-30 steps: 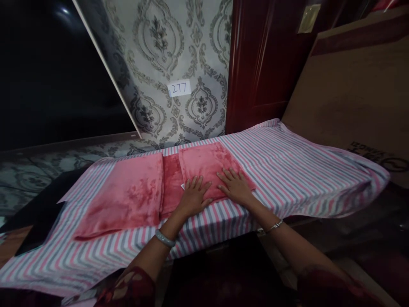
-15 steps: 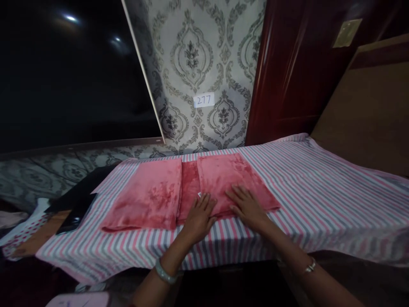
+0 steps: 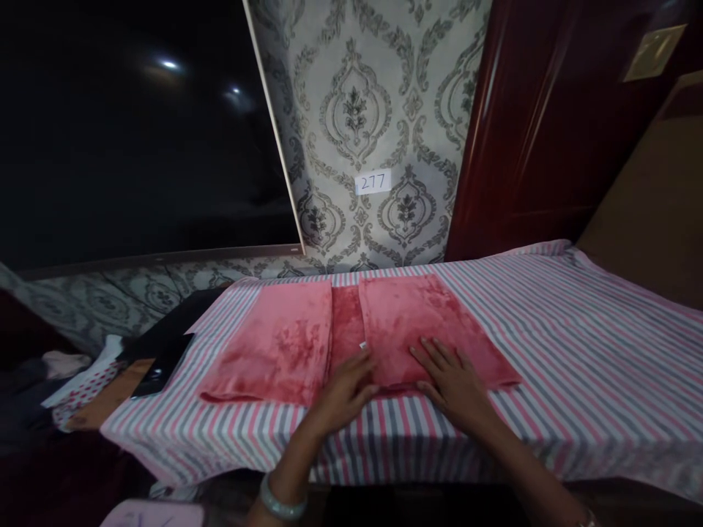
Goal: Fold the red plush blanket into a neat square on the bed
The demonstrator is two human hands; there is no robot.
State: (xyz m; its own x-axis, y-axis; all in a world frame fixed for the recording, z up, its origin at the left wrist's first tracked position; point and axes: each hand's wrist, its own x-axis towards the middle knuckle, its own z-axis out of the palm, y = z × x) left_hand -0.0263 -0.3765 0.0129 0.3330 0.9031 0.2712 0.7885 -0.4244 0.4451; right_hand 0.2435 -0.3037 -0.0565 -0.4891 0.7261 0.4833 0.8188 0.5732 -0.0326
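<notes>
A pink plush cloth (image 3: 280,322) lies with both sides folded inward, and a darker strip (image 3: 348,315) shows between the two folded panels. A small white tag (image 3: 362,345) sits at the inner edge of the right panel (image 3: 406,315). My left hand (image 3: 346,395) rests at the near end of that strip, fingers stretched forward and thumb apart. Flat on the near part of the right panel lies my right hand (image 3: 453,380), its fingers spread. Neither hand grips the cloth.
A striped sheet (image 3: 576,351) covers the table beneath. Behind it stand a large dark screen (image 3: 148,146), a patterned wall with a paper marked 277 (image 3: 373,181), and a dark red panel (image 3: 527,132). Left of the table are a black shiny item (image 3: 162,369) and piled fabrics (image 3: 82,380).
The view has shifted, so the scene sits farther right. My right hand has slid slightly rightward over the panel, and my left hand stays near the strip. The cloth's folds look the same.
</notes>
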